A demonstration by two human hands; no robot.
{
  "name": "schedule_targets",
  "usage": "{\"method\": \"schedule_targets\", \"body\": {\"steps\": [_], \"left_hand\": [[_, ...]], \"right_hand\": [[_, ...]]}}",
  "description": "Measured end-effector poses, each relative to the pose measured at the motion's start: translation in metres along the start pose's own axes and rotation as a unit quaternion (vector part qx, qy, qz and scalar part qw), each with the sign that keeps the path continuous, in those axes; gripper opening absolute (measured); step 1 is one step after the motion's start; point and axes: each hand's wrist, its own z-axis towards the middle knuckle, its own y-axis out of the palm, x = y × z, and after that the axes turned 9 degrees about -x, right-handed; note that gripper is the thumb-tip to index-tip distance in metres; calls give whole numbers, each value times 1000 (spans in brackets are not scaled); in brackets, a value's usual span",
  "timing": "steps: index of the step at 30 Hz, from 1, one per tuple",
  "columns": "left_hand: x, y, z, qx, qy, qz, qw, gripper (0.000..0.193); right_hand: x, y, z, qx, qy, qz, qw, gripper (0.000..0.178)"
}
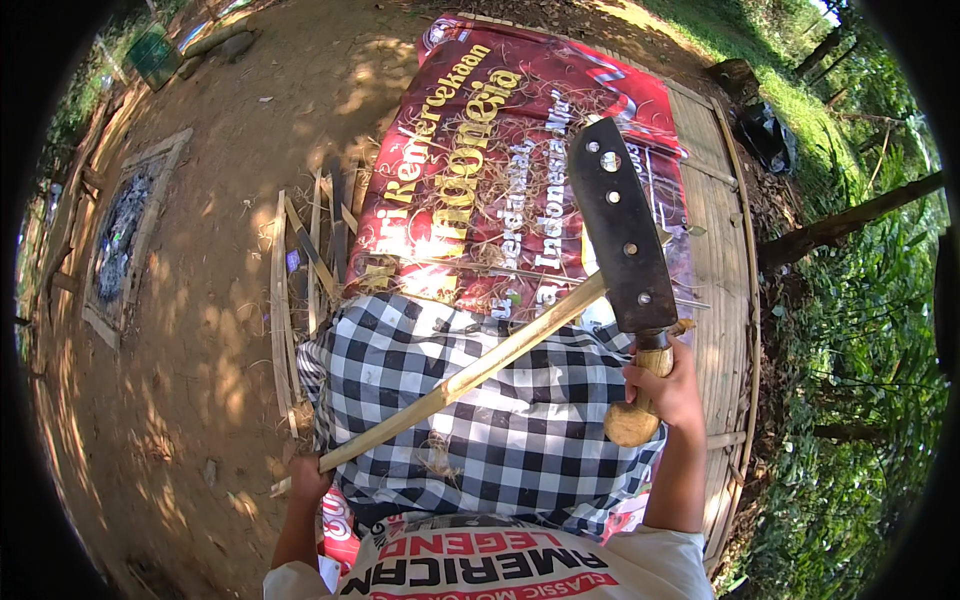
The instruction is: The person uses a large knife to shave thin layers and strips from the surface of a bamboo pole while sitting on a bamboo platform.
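Snugly, left fingers wrap a strip low down, right fingers a knife handle.

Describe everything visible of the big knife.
The big knife has a broad dark blade with pale round spots, a dark collar and a wood-like handle ending in a rounded knob. The right hand grips the handle; the blade points away from the person. A stick meets or passes behind the blade; I cannot tell which.
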Motion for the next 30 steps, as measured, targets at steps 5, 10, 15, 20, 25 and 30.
{"method": "schedule_targets", "body": {"steps": [5, 10, 15, 20, 25, 30], "left_hand": [[-10, 8, 0, 6, 0, 3, 1000, 16], [3, 8, 0, 8, -16, -30, 999, 14], [-14, 2, -11, -8, -29, -13, 999, 15], [-17, 2, -12, -20, -22, -1, 1000, 15], [-26, 23, -15, -12, -56, -54, 997, 14], [-33, 2, -29, -54, -78, -69, 993, 16]], "right_hand": [[-9, -1, -4, 30, 0, -10, 1000, 21], [10, 16, -7, 6, -5, 49, 999, 18], [32, 49, -18, 20, 27, 67, 997, 17], [20, 34, -16, -19, 39, 53, 998, 18], [-7, 26, -13, 17, -24, 53, 998, 19], [24, 35, -20, -22, 55, 58, 997, 17]]}}
